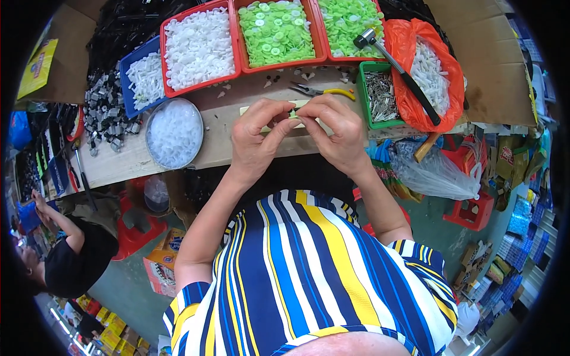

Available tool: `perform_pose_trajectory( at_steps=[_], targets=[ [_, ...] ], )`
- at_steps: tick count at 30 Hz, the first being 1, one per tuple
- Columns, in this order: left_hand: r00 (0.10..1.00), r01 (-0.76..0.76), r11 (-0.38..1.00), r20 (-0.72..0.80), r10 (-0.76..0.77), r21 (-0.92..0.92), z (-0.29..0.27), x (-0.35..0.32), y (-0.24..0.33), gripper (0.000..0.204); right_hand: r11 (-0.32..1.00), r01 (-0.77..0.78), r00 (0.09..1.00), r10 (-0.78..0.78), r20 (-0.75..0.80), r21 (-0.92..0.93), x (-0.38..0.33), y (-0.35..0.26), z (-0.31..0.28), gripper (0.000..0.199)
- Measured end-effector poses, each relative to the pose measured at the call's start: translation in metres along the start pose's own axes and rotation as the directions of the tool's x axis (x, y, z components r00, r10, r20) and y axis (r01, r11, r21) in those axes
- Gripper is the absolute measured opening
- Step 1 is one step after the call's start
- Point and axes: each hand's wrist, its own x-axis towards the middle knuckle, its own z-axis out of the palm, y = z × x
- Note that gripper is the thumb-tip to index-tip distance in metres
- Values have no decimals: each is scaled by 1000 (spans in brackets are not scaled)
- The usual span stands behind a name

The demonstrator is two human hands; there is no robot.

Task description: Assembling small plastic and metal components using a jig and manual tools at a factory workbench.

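My left hand (pixel 256 135) and my right hand (pixel 337 132) meet over the front of the workbench, thumbs and forefingers pinched together. Between the fingertips is a small light-green piece (pixel 293 113), mostly covered, so its exact shape cannot be made out. Under the hands lies a pale cream block (pixel 301 103), partly hidden by them. Just beyond it, pliers (pixel 323 91) with yellow grips rest on the bench. A green bin (pixel 361 95) of thin metal pins stands to the right of my right hand. Left of my left hand is a round metal bowl (pixel 200 137) holding small translucent white pieces.
Red trays (pixel 236 35) of white and green plastic parts line the back, beside a blue tray (pixel 126 89). A hammer (pixel 412 89) lies across an orange bag (pixel 404 59) of white pieces. Dark metal parts (pixel 107 107) are heaped at left. Another person (pixel 77 255) sits at far left.
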Motion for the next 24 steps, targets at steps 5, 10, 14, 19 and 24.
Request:
perform_pose_trajectory(
  at_steps=[5, 10, 14, 19, 24],
  targets=[
    [1000, -12, 997, 28, 10, 71, -2, -1, -4, 25, 994, 35, 999, -37, -17, -104, -2, 4, 6, 12],
    [997, -77, 971, -13, 82, 225, -7, -4, -4, 29, 977, 81, 997, -77, 26, -198, 0, 10, 11, 12],
    [949, -289, 808, 43, 312, 514, -20, -17, -21, 35, 951, 92, 990, -56, 130, -294, 0, 17, 16, 11],
    [880, -453, 617, 213, 424, 644, -19, -27, -32, 34, 935, 105, 980, -38, 197, -340, -1, 20, 23, 11],
    [867, -484, 542, 295, 401, 687, -21, -30, -40, 34, 912, 133, 963, -25, 269, -389, 2, 17, 25, 13]
  ],
)
